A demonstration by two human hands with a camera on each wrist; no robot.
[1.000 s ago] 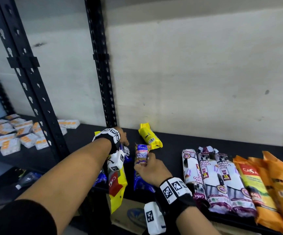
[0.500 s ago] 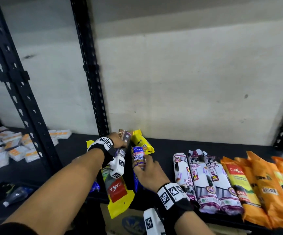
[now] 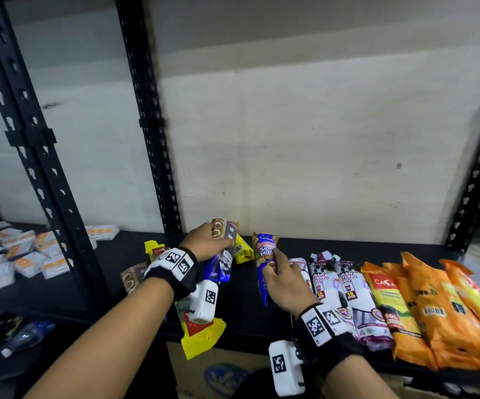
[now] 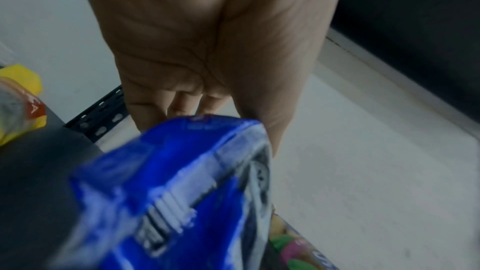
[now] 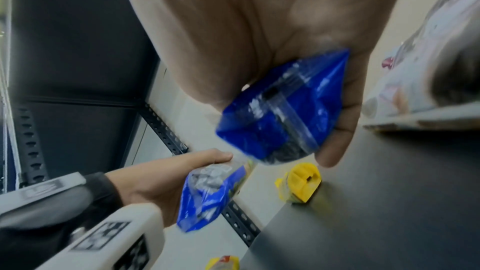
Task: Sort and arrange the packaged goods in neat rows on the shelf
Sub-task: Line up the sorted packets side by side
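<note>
Holding packets over the black shelf, lower centre: left hand grips a blue pack with a brown one; right hand grips another blue packet. White and orange packs rowed lower right.

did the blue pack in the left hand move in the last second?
Yes. The blue pack in the left hand came up from the shelf's front edge toward the small yellow pack near the back.

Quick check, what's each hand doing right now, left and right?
Left hand: closed, gripping a blue packet.
Right hand: closed, gripping another blue packet.
</note>
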